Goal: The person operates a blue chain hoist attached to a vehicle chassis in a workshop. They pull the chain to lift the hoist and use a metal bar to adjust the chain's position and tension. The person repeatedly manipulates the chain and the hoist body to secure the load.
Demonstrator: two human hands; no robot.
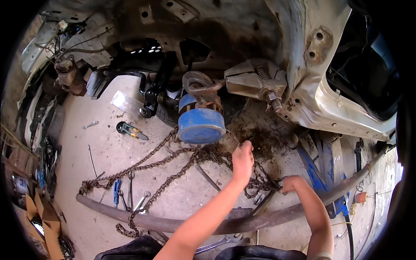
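Note:
A blue chain hoist (202, 125) hangs by its rusty hook from a metal pulling clamp (255, 80) fixed to the edge of the car body. Just right of the hoist, my left hand (243, 161) is closed around a thin strand of chain that runs up to it. Lower and further right, my right hand (293, 184) grips the end of a dark bunch of chain (256, 184); its fingers are partly turned away. Heavier rusty chain (167, 184) runs from below the hoist to the left across the concrete floor.
A long curved brown pipe (169, 224) crosses the floor in front of me. Wrenches (141, 200) and pliers (133, 131) lie to the left. A blue floor jack (318, 173) stands at right under the silver car body (342, 104). Parts and a cardboard box (45, 221) line the left side.

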